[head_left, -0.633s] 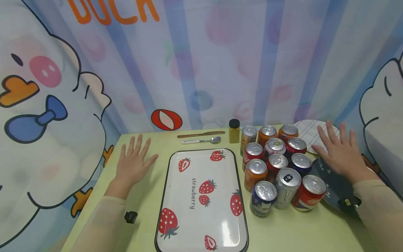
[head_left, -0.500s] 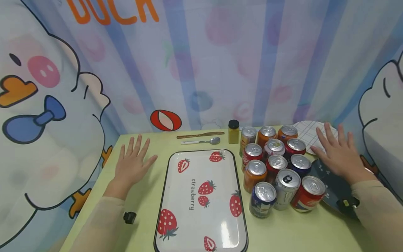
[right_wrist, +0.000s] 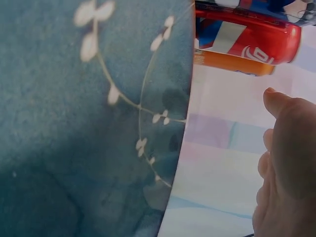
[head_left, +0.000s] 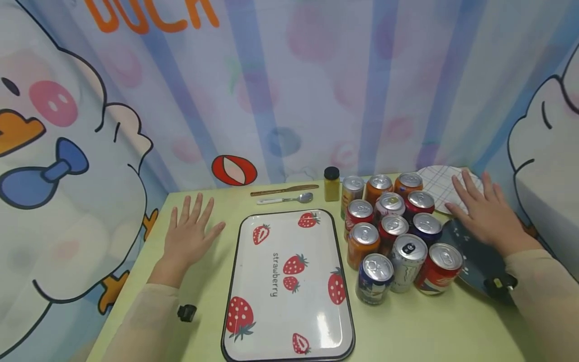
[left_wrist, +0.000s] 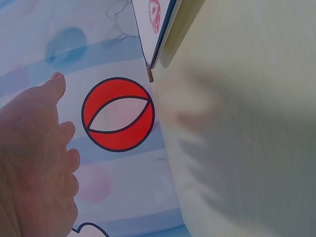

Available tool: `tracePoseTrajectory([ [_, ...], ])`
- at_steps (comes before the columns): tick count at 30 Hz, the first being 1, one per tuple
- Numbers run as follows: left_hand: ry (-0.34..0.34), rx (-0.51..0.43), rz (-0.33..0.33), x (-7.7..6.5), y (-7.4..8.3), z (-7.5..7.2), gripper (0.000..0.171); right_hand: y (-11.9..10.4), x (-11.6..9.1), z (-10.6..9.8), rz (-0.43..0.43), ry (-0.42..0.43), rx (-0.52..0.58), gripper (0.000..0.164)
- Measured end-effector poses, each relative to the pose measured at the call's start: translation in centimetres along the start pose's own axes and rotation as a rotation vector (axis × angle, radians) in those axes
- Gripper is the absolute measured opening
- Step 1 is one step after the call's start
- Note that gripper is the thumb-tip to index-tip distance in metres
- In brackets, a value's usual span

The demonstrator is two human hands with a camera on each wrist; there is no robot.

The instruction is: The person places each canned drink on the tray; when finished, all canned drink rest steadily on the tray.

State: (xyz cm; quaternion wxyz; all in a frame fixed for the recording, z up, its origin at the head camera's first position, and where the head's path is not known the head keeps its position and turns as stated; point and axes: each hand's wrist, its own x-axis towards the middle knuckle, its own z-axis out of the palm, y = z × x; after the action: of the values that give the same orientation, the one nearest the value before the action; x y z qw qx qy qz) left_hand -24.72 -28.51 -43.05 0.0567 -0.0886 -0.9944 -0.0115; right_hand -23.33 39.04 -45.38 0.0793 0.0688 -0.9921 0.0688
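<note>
My left hand [head_left: 187, 239] hovers over the table's left side with its fingers spread and nothing in it; its shadow lies on the tabletop in the left wrist view. To its right lies a white tray [head_left: 258, 276] printed with strawberries. My right hand [head_left: 486, 216] is spread as well, holding nothing, above a dark teal plate [head_left: 470, 251] with a pale leaf-sprig pattern. Between tray and plate stand several drink cans, among them a red can [head_left: 440, 269], a silver-white can [head_left: 408, 261] and a dark blue can [head_left: 374, 279] in front.
Behind the tray lie a brown knife [head_left: 285, 190] and a white-handled spoon [head_left: 287, 199]. A small yellow jar [head_left: 331, 186] with a black lid stands beside the cans. A white grid-patterned plate [head_left: 441, 188] is at the back right. A printed curtain [head_left: 316, 100] hangs behind the table.
The head view has shifted slightly, so the tray and cans sit a little further left and up in it. Both hands stay spread in about the same places.
</note>
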Motion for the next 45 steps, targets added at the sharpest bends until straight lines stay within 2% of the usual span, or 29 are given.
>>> tracePoseTrajectory([
  [4, 0.011, -0.006, 0.022, -0.6, 0.3, 0.2, 0.084, -0.4, -0.4, -0.9, -0.043, 0.010, 0.016, 0.076],
  [9, 0.029, -0.079, 0.078, -1.7, 1.1, 0.8, 0.086, -1.5, -1.3, -2.6, -0.159, 0.042, 0.005, 0.073],
  [16, 0.023, -0.132, 0.139, -3.8, 3.2, 1.5, 0.086, -5.5, -2.5, -5.6, -0.237, 0.119, 0.089, 0.059],
  [19, -0.033, -0.158, 0.142, -4.7, 4.1, 1.5, 0.081, -7.9, -3.0, -6.1, -0.298, 0.166, 0.145, 0.054],
  [22, -0.131, -0.181, 0.145, -5.4, 4.8, 1.6, 0.070, -10.1, -3.6, -6.5, -0.369, 0.198, 0.213, 0.051],
  [24, -0.197, -0.189, 0.146, -5.8, 5.0, 1.6, 0.062, -11.4, -3.9, -6.7, -0.426, 0.209, 0.263, 0.051],
  [27, -0.256, -0.189, 0.152, -6.1, 5.0, 1.6, 0.053, -13.0, -4.1, -6.8, -0.530, 0.224, 0.287, 0.052],
  [32, -0.274, -0.194, 0.186, -6.2, 4.3, 2.0, 0.048, -15.3, -4.2, -6.6, -0.688, 0.203, 0.298, 0.054],
  [36, -0.268, -0.230, 0.203, -6.3, 3.5, 2.4, 0.044, -16.6, -4.2, -6.4, -0.759, 0.182, 0.294, 0.054],
  [40, -0.271, -0.291, 0.192, -6.2, 3.0, 2.8, 0.041, -17.2, -4.2, -5.9, -0.788, 0.137, 0.277, 0.053],
  [45, -0.271, -0.359, 0.200, -6.0, 2.5, 3.2, 0.037, -17.3, -4.4, -5.5, -0.740, 0.004, 0.250, 0.057],
])
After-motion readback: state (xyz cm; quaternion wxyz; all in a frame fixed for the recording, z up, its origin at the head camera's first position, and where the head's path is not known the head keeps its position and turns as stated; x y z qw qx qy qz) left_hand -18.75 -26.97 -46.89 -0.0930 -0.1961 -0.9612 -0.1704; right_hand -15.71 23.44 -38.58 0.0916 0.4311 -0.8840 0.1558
